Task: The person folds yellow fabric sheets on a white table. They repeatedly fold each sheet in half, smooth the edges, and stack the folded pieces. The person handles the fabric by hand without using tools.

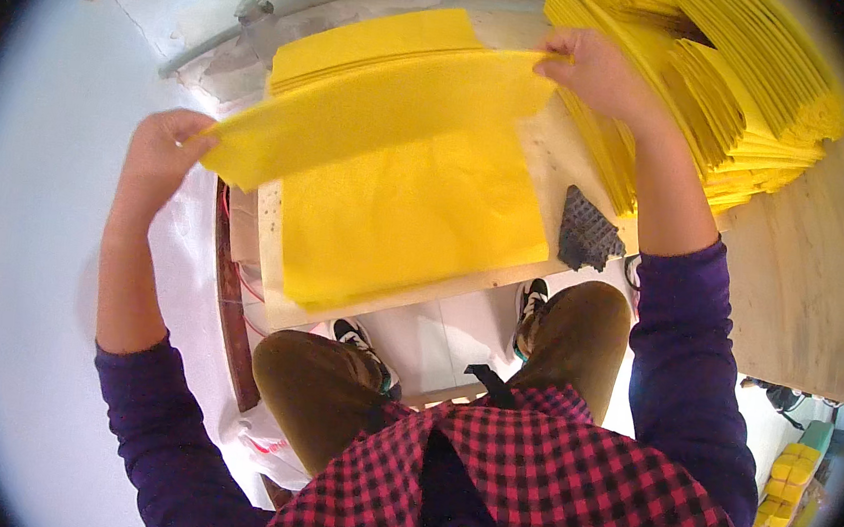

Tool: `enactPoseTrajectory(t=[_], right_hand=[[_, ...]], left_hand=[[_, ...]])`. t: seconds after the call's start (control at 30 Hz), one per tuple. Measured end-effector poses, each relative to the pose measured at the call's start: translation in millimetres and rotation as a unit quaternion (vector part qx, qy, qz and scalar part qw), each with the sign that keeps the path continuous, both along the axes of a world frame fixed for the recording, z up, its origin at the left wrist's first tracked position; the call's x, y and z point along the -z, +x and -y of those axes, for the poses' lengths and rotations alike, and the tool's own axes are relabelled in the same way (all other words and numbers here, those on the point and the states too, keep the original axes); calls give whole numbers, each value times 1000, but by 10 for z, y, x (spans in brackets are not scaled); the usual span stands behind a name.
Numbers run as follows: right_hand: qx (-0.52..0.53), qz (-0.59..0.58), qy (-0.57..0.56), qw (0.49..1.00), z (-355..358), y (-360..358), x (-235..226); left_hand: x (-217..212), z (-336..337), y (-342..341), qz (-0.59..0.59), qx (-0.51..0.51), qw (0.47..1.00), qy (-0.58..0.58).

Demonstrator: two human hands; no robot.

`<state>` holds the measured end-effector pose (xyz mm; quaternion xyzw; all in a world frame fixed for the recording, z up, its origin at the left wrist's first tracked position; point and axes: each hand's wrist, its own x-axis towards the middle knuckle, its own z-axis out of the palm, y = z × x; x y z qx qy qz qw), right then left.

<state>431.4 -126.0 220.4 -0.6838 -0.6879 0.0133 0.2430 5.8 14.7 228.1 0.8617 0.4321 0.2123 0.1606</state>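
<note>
A yellow sheet (375, 109), thin like paper or soft fabric, is stretched between my two hands above the table. My left hand (166, 146) pinches its left corner, past the table's left edge. At the far right corner, my right hand (594, 73) grips the sheet between thumb and fingers. Beneath it, another yellow sheet (415, 223) lies flat, its near edge close to the table's front. Behind the raised sheet shows a low yellow stack (392, 35), partly covered by it.
Large piles of folded yellow sheets (750, 71) fill the back right of the wooden table (812, 278). A dark, ridged scrap (587, 233) lies near the front edge. White wall (53, 231) borders the left side. Yellow bundles (790, 476) sit low at the right.
</note>
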Motion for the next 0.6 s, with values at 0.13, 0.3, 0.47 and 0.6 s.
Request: enactPoseTrajectory(t=[0.13,0.3,0.47,0.6], right_hand=[[51,37,66,996,-462,179,11],[102,-12,148,984,-1081,407,209],[136,-114,153,972,-1553,632,271],[131,-16,292,947,-1919,773,403]], left_hand=[[-190,-259,146,-51,-40,988,139],[-231,-660,456,11,-74,995,60],[-65,-1210,675,113,-79,990,30],[154,-1708,814,201,-77,977,-8]])
